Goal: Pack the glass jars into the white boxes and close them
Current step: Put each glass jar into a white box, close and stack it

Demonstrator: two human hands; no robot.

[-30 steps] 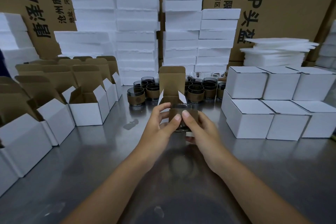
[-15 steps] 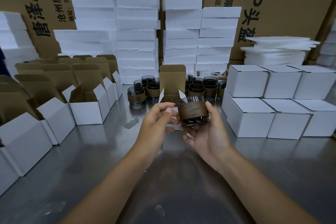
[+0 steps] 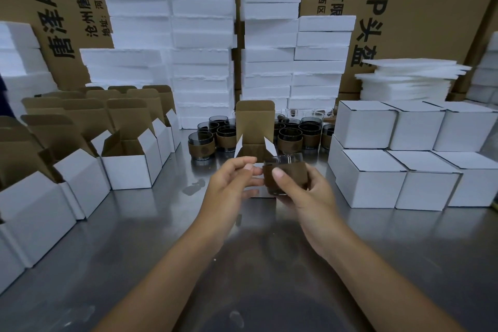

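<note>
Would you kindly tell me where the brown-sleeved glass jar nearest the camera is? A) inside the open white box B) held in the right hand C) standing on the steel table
B: the right hand grips the brown-sleeved glass jar in front of the open white cardboard box.

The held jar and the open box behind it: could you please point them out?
jar (image 3: 294, 176): head view, on its brown sleeve.
open box (image 3: 254, 121): head view, on its raised lid flap.
</note>
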